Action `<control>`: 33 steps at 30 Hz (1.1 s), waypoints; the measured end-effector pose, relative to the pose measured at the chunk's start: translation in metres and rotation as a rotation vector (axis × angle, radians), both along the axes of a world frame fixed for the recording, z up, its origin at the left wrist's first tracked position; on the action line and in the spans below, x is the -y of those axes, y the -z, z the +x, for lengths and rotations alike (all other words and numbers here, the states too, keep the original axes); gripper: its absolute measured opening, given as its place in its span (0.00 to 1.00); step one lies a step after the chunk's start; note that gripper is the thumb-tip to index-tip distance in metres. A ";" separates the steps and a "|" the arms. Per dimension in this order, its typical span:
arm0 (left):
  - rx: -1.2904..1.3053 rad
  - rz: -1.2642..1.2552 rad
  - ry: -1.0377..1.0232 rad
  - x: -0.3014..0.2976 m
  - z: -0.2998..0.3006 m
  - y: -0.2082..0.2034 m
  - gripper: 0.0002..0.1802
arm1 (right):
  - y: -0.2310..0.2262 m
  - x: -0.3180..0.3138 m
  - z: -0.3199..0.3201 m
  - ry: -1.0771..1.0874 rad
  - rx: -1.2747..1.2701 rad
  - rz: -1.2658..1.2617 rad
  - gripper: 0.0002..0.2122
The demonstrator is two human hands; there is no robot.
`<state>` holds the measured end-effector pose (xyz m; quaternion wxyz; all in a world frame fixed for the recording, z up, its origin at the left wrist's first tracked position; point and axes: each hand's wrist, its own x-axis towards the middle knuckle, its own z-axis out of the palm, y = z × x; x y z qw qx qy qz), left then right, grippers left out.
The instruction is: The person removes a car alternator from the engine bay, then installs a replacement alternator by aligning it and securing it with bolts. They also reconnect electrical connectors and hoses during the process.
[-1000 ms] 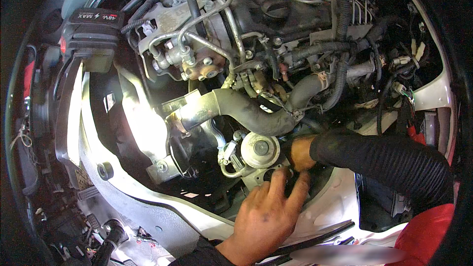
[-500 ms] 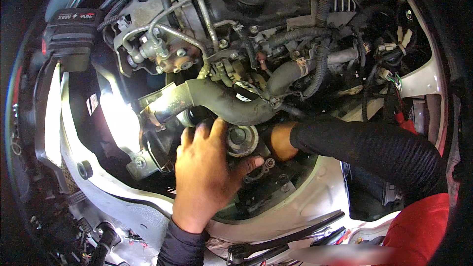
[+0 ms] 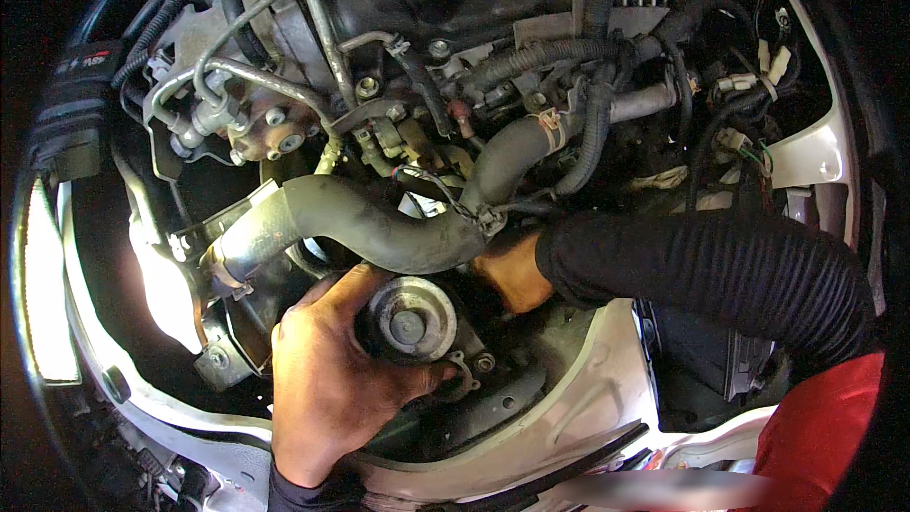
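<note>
A round, cup-faced metal part with a bolt-eared flange sits below the thick black curved hose. My left hand is closed around it: the thumb presses by the flange on the near side, and the other fingers curl over its left and far side, their tips hidden. On the right my right hand reaches under the hose, beside the metal part. Its fingers are out of sight beneath the hose, so what they touch does not show.
Past the hose lies the engine with its black cover, metal pipes and ribbed wiring conduit. The white body panel curves along the near side. A bright work lamp stands at left. Loose connectors hang at right.
The view has shifted. My left hand and the metal part have come nearer, with more of the part showing beyond the hose. My right hand stays under the hose.
</note>
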<state>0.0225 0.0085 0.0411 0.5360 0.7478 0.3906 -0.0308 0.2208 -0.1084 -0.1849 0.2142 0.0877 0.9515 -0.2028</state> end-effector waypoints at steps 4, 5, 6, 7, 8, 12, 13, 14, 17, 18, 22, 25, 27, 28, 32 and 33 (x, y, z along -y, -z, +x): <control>0.056 -0.109 -0.066 0.000 -0.004 0.004 0.38 | -0.039 0.005 0.014 -0.036 0.078 -0.010 0.08; 0.087 -0.133 -0.084 0.000 -0.005 0.004 0.38 | -0.045 0.005 0.017 -0.046 0.087 -0.013 0.08; 0.072 -0.115 -0.084 0.001 -0.005 0.004 0.37 | -0.049 0.006 0.018 -0.048 0.095 -0.015 0.08; 0.045 -0.078 -0.077 0.002 -0.005 0.005 0.37 | -0.051 0.006 0.019 -0.061 0.095 -0.011 0.08; 0.062 -0.041 -0.075 0.004 -0.005 0.005 0.37 | -0.052 0.007 0.019 -0.069 0.096 -0.011 0.07; -0.002 0.084 -0.043 0.009 -0.005 0.006 0.37 | -0.050 0.013 0.021 -0.106 0.088 0.008 0.07; -0.020 0.129 -0.015 0.010 -0.006 0.005 0.36 | -0.050 0.015 0.022 -0.113 0.084 0.014 0.07; -0.042 0.149 0.019 0.011 -0.007 0.004 0.35 | -0.051 0.016 0.022 -0.125 0.081 0.021 0.07; 0.009 0.066 -0.146 0.022 -0.005 0.005 0.36 | -0.056 0.017 0.024 -0.187 0.064 0.082 0.07; 0.042 0.011 -0.244 0.027 -0.004 0.006 0.36 | -0.058 0.016 0.024 -0.223 0.056 0.103 0.07; 0.117 0.087 -0.321 0.034 0.001 0.005 0.40 | -0.064 0.009 0.025 -0.245 0.094 0.044 0.08; -0.085 0.006 -0.098 0.017 -0.005 0.000 0.43 | -0.076 0.006 0.024 0.464 -0.091 -0.406 0.09; -0.117 -0.004 -0.055 0.014 -0.009 -0.001 0.44 | -0.089 0.001 0.023 0.383 -0.114 -0.378 0.09; -0.096 -0.021 -0.112 0.015 -0.010 0.000 0.44 | -0.096 -0.004 0.023 -0.034 -0.024 -0.143 0.09; -0.043 0.138 -0.174 0.027 -0.013 0.003 0.45 | -0.113 -0.019 0.022 -0.419 0.052 0.157 0.09; -0.040 0.237 -0.150 0.030 -0.014 0.003 0.45 | -0.118 -0.022 0.021 -0.252 0.098 0.025 0.09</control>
